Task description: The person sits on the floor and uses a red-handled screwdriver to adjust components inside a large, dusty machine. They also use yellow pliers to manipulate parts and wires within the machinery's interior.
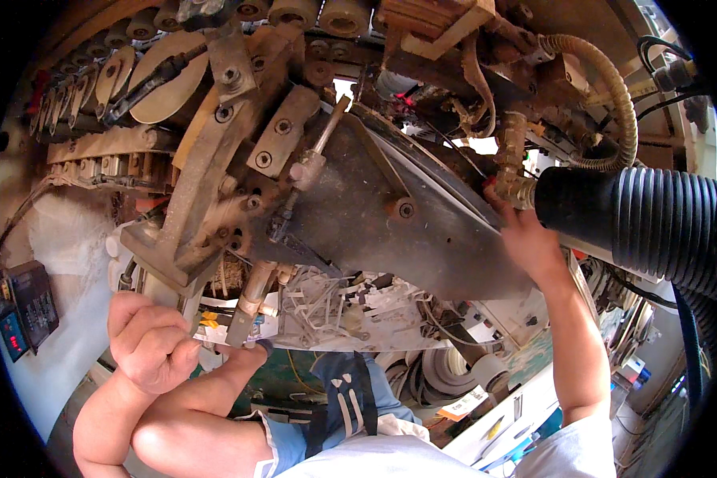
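Note:
Below a dusty metal bracket (pixel 167 259) of a large machine, my left hand (pixel 153 342) is closed with its fingers curled in. Whatever lies inside that fist is hidden. My right hand (pixel 527 243) reaches up beside a black ribbed hose (pixel 665 215), its fingers bent against a brass fitting (pixel 519 191). A small red part shows at those fingertips, too covered to name. Between my hands spans a dark, dusty metal plate (pixel 358 219). An air cylinder (pixel 255 288) hangs under its left end.
White strip offcuts (pixel 327 307) lie heaped beneath the plate. Rolls of edging tape (pixel 438 378) stand below, near my legs. A small box with a lit red display (pixel 14 338) sits at far left. A beige hose (pixel 613 88) curves at upper right.

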`<state>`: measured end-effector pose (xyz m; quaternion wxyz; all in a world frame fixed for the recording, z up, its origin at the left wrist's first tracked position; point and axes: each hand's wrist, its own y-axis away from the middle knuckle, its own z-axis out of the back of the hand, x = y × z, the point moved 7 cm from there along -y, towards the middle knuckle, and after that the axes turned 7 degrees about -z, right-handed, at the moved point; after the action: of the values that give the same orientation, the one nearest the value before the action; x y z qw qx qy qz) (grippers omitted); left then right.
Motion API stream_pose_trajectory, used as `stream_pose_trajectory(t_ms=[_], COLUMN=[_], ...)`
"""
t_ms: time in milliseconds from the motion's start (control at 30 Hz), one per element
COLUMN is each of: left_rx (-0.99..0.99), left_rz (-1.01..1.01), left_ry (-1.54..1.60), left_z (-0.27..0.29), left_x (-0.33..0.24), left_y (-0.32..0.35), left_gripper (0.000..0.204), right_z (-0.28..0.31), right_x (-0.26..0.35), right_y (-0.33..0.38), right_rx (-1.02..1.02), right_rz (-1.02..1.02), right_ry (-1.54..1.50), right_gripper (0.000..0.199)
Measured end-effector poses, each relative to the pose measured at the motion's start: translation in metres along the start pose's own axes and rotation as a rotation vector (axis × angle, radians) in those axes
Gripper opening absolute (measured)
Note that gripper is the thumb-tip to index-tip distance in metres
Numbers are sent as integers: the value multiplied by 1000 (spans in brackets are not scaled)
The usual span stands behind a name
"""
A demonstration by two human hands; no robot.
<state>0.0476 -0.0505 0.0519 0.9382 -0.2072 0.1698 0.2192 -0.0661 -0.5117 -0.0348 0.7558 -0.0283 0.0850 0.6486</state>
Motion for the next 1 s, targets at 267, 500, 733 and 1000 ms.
stream_pose_trajectory(t_ms=[267, 500, 733, 1000], left_rx=[-31, -28, -19, -22], left_rz=[-9, -7, -4, -3], left_ry=[70, 58, 41, 32], left_z=[0, -4, -1, -3], left_x=[1, 1, 0, 0], left_y=[-3, -5, -6, -8], left_gripper=[27, 27, 29, 32], right_z=[14, 13, 1, -16], right_x=[8, 3, -5, -18], right_y=[-11, -12, -7, 3], right_rx=[88, 209, 364, 444], right_rz=[-158, -367, -362, -402], right_ry=[-167, -255, -178, -186], right_gripper=[26, 29, 37, 43])
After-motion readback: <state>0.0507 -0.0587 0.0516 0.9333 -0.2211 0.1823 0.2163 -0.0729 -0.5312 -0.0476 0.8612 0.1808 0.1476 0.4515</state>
